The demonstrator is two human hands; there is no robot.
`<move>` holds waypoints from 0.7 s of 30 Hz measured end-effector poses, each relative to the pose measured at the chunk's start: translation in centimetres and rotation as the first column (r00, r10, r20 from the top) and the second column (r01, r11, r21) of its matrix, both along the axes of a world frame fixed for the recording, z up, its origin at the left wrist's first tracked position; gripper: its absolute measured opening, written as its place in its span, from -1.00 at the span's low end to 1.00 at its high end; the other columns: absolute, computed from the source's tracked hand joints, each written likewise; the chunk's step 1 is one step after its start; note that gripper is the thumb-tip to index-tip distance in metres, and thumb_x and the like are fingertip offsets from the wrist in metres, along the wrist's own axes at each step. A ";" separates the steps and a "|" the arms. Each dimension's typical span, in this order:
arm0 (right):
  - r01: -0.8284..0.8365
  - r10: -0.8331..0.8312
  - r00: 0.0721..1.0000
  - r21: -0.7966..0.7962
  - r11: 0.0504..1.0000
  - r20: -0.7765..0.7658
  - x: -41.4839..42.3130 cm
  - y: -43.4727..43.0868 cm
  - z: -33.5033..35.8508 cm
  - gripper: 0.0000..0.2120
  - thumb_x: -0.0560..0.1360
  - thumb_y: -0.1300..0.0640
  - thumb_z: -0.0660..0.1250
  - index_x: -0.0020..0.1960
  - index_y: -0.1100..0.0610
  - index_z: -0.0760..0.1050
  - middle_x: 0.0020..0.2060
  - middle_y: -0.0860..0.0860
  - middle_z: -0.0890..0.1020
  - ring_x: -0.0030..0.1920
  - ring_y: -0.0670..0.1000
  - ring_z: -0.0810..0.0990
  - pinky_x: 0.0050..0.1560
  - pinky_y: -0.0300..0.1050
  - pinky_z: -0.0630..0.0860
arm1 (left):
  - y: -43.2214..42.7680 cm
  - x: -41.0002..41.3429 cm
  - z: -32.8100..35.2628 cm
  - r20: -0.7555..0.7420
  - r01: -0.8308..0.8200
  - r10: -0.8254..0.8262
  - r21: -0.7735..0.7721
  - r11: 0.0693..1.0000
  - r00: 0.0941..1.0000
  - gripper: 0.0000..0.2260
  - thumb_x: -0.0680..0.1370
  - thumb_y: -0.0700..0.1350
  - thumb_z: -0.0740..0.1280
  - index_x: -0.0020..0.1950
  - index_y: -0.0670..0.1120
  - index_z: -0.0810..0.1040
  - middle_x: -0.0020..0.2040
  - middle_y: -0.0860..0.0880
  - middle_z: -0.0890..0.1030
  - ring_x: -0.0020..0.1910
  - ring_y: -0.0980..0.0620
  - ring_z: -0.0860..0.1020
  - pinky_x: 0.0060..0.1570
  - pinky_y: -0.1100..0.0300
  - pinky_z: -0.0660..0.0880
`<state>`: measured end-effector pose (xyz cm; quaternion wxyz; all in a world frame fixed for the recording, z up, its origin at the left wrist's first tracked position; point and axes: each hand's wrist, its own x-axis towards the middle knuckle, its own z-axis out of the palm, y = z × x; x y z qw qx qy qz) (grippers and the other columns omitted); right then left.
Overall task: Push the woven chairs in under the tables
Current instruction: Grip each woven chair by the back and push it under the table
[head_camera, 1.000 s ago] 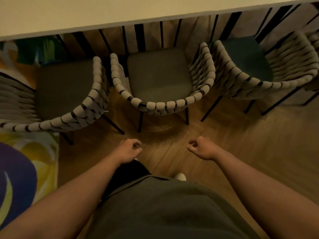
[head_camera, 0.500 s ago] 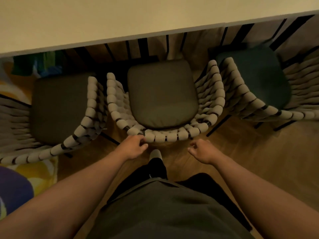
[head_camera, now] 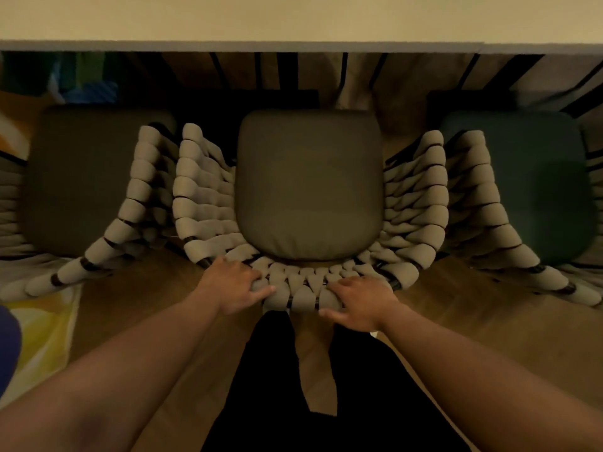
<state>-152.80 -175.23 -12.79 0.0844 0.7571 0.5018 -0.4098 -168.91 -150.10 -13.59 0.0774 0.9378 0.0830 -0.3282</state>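
Wood-plank floor (head_camera: 473,321) underfoot, dim warm light. Cream table top (head_camera: 293,21) is seen as a band well beyond both hands.

Middle beige rope-woven chair with olive-grey seat cushion (head_camera: 308,190) is located directly ahead of the hands. Its whole cushion is visible short of the table edge. Judged: push not yet done for this one.

Left hand (head_camera: 233,287) is set on the curved top rail of the backrest. Fingers are curled over the weave with the thumb on the near side, so the rail is gripped. Right hand (head_camera: 359,303) is placed further along the same rail, fingers laid over the top, thumb stretched along the near face. That hold looks looser, but the rail is pinched. Hands are spaced either side of the rail's centre, presumably so the push is kept straight and the chair is not yawed into its neighbours.

Beige woven chair with olive cushion (head_camera: 85,184) is parked left of the left hand, arm weave just beside the middle chair's. Beige woven chair with dark teal cushion (head_camera: 522,190) is sited right of the right hand, equally close. Multicoloured rug (head_camera: 42,324) is seen far left of the left hand.

Containers: none seen. Nearest equivalent is each woven shell, by which one cushion is cradled; nothing else is made out on the seats.

Risk judged: side clearance is tight, so weave could be snagged.
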 end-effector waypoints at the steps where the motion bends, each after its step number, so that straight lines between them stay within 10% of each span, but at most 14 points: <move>1: -0.024 0.024 0.999 0.014 1.000 0.021 0.4 -0.1 -0.5 -0.05 0.37 -0.63 -0.23 0.47 -0.07 0.34 0.34 0.00 0.54 0.32 0.10 0.51 0.26 0.09 0.45 | -0.4 -0.1 -0.2 0.041 0.007 -0.008 0.037 0.999 0.999 -0.21 0.44 0.51 -0.37 -0.05 0.13 0.55 -0.14 0.04 0.59 -0.11 0.01 0.52 0.04 -0.02 0.41; 14: -0.133 0.101 0.984 0.226 0.965 0.145 1.4 -1.2 -2.8 -0.22 0.37 -0.64 -0.19 -0.13 -0.03 0.50 -0.31 -0.03 0.55 -0.33 0.03 0.52 -0.28 -0.07 0.48 | -2.2 -2.7 -2.7 0.233 -0.126 0.099 0.105 0.986 0.967 -0.18 0.48 0.52 -0.30 0.14 0.19 0.66 -0.07 0.09 0.69 0.01 0.06 0.59 0.00 0.01 0.32; 21: -0.168 0.072 0.955 0.326 0.930 0.286 2.1 -0.2 -2.4 -0.31 0.43 -0.61 -0.06 -0.38 -0.02 0.36 -0.50 -0.10 0.35 -0.53 -0.12 0.10 -0.45 -0.17 -0.05 | -0.6 -1.5 -3.4 0.280 -0.110 0.078 0.100 0.989 0.957 -0.17 0.46 0.56 -0.26 0.17 0.18 0.67 -0.08 0.07 0.70 0.03 0.05 0.59 0.06 0.03 0.36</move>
